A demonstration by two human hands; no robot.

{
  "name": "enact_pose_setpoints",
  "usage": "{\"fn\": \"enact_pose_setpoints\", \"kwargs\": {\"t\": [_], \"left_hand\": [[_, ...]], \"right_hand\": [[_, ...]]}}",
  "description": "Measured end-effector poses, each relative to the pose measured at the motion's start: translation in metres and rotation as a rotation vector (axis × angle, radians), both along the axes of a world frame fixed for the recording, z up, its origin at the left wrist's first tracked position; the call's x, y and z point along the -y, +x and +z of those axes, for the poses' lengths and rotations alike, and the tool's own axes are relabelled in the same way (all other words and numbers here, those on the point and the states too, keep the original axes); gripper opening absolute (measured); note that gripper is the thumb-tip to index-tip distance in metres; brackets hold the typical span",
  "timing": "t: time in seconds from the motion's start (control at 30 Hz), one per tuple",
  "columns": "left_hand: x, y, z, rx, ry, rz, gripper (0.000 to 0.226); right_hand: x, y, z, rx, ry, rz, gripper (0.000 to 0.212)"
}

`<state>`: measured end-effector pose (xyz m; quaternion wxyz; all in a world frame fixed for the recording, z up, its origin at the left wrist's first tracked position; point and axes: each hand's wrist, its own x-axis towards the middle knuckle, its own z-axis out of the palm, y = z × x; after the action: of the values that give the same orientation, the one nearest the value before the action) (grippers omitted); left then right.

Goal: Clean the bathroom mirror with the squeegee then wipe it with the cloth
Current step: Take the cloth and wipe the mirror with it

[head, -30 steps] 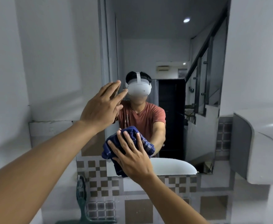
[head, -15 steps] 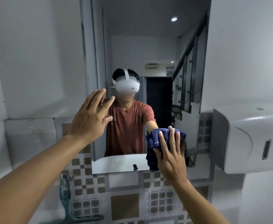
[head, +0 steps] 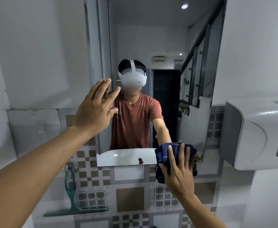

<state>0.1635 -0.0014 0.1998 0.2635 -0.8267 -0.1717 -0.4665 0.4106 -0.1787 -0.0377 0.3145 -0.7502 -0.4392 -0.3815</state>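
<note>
A tall mirror (head: 151,38) hangs on the wall ahead. My right hand (head: 177,170) presses a bunched dark blue cloth (head: 162,155) flat against the mirror's lower right corner. My left hand (head: 97,109) is raised with fingers spread near the mirror's left edge, holding nothing; whether it touches the glass is unclear. A green squeegee (head: 72,201) hangs on the tiled wall below and left of the mirror, its blade at the bottom.
A white wall dispenser (head: 259,134) juts out at the right, close to my right hand. Checkered tiles (head: 128,195) cover the wall under the mirror. The mirror reflects a person in a red shirt, a sink and a staircase.
My right hand has slid the cloth from the mirror's lower left across to its lower right corner. My left hand stays raised by the left edge. The view has shifted right.
</note>
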Motion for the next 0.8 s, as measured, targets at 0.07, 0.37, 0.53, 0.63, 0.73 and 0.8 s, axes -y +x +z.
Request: {"fn": "enact_pose_setpoints", "kwargs": {"t": [0.07, 0.37, 0.53, 0.63, 0.73, 0.8], "left_hand": [[0.0, 0.001, -0.001, 0.004, 0.001, -0.004, 0.063], [0.0, -0.002, 0.003, 0.004, 0.011, 0.005, 0.066], [-0.003, -0.001, 0.001, 0.0, 0.008, 0.013, 0.068], [-0.004, -0.002, 0.002, -0.008, 0.018, 0.018, 0.068], [-0.005, -0.003, 0.003, -0.01, 0.022, 0.018, 0.068], [-0.005, -0.003, 0.002, -0.02, 0.019, 0.02, 0.068]], "right_hand": [[-0.005, -0.005, 0.002, 0.14, -0.058, 0.044, 0.071], [-0.061, -0.062, 0.037, 0.528, -0.181, 0.188, 0.057], [-0.086, -0.096, 0.033, 0.593, -0.288, 0.3, 0.073], [-0.096, -0.109, 0.034, 0.653, -0.377, 0.343, 0.071], [-0.103, -0.12, 0.034, 0.695, -0.462, 0.397, 0.061], [-0.105, -0.126, 0.03, 0.71, -0.518, 0.445, 0.053]]}}
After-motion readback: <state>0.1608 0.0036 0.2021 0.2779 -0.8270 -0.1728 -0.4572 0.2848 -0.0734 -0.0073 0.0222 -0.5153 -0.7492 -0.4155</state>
